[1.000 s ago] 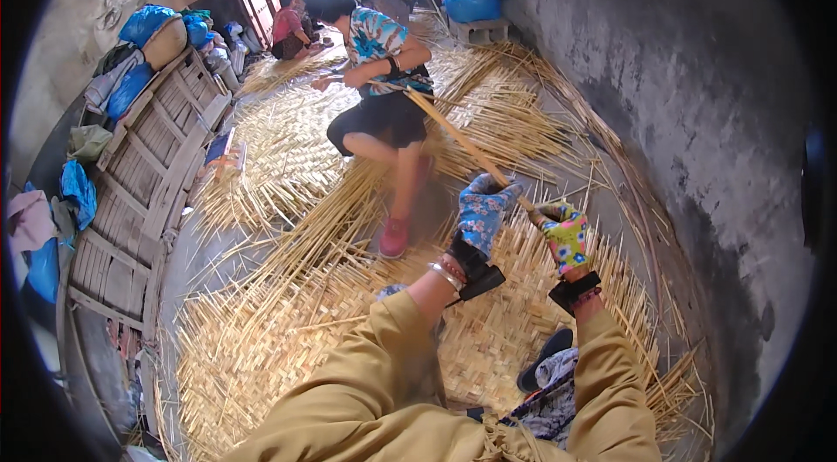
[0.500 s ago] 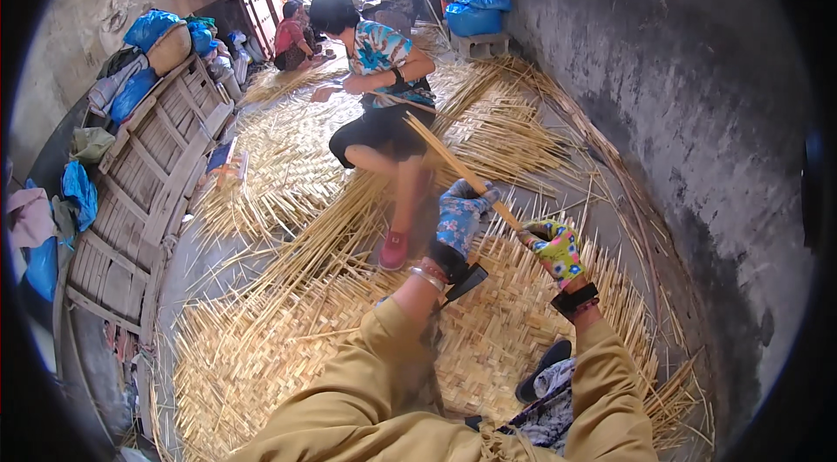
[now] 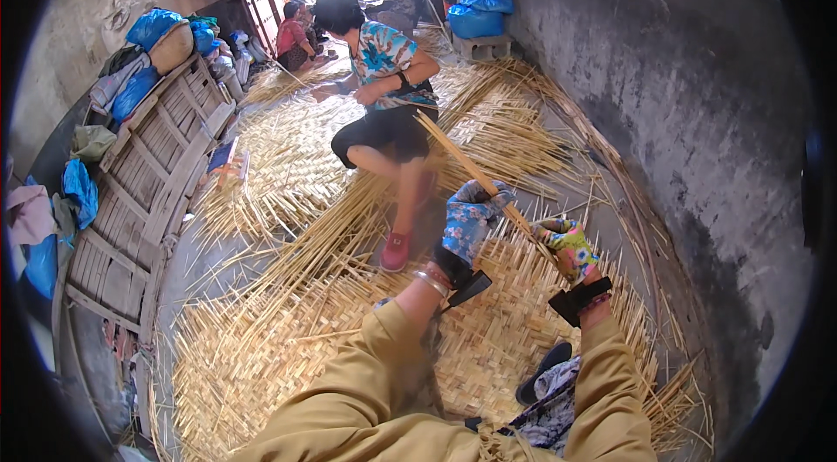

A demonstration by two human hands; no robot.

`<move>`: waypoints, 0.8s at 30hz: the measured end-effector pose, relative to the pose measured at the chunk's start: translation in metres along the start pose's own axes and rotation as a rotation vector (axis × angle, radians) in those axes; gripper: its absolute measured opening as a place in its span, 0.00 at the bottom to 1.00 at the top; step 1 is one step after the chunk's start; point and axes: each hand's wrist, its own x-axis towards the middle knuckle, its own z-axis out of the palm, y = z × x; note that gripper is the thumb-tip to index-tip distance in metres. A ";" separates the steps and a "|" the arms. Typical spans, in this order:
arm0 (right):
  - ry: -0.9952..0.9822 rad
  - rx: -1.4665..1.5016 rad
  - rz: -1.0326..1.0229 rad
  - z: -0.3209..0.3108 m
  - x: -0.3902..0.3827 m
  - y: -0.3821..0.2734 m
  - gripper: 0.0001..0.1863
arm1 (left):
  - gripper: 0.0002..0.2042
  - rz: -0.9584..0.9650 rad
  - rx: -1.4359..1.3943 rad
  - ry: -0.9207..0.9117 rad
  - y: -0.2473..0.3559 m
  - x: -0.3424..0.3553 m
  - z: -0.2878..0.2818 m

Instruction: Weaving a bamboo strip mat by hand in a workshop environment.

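A flat, straw-coloured reed strip [image 3: 462, 157] slants from beyond my hands back toward me. My left hand [image 3: 473, 216], in a blue flowered glove, is closed around its middle. Close to its near end, my right hand [image 3: 571, 248], in a yellow-green flowered glove, grips the same strip. Both hands are held above a woven reed mat [image 3: 488, 336], whose loose strip ends stick out along the far and right edges. A black strap with a dark flap sits on each wrist. The fingertips are partly hidden behind the strip.
Just ahead, a co-worker [image 3: 384, 70] crouches on a second mat [image 3: 270, 174] among loose reed strips [image 3: 323, 222]. A wooden slatted frame [image 3: 148, 174] with blue bags leans at the left. A grey wall [image 3: 663, 87] curves along the right. More people sit near the bright doorway.
Both hands, with the strip, have shifted slightly right, and my right wrist has turned. The co-worker's arms have moved and the body leans a little differently.
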 end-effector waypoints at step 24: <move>-0.097 0.293 0.092 0.008 -0.007 -0.010 0.11 | 0.09 0.084 -0.047 -0.064 -0.012 0.013 -0.014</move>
